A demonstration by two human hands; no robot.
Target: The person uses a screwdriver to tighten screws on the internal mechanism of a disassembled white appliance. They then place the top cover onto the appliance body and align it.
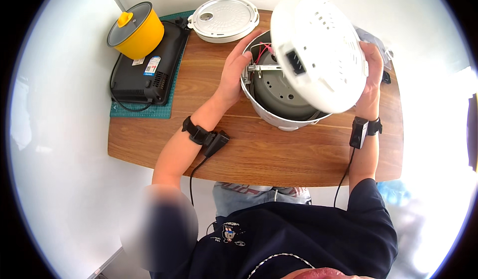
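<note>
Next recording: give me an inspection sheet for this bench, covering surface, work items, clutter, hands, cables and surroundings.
Surface: wooden table, with a green mat at its far left.
Work items: white appliance body lying open, metal parts and red wires inside; white base cover lifted off it and tilted.
Clutter: yellow pot with grey lid on a black cooktop; white round lid at the far edge.
Hands: left hand rests on the body's rim; right hand grips the cover's edge.
Cables: black leads from both wrist bands; black cord around the cooktop.
Surroundings: white wall and floor; crumpled plastic behind the cover.
</note>
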